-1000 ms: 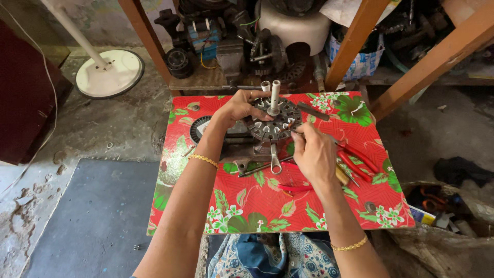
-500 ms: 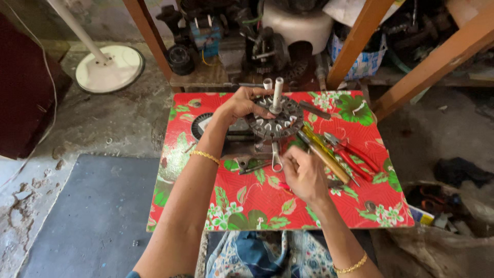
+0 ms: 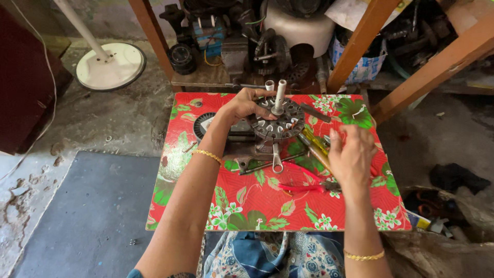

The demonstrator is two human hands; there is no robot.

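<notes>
Left hand [image 3: 246, 105] clamped on the motor core [image 3: 278, 120] — right hand [image 3: 352, 154] hovering loose.

Core sits mid-table on the red floral cloth [image 3: 267, 206], shaft [image 3: 279, 96] upright beside the left fingers. Right hand's fingers half curled, holding nothing I can see — yellow-handled screwdriver [image 3: 315, 145] just left of it, red pliers [image 3: 303, 186] below, spanner [image 3: 277, 160] between both hands.
</notes>
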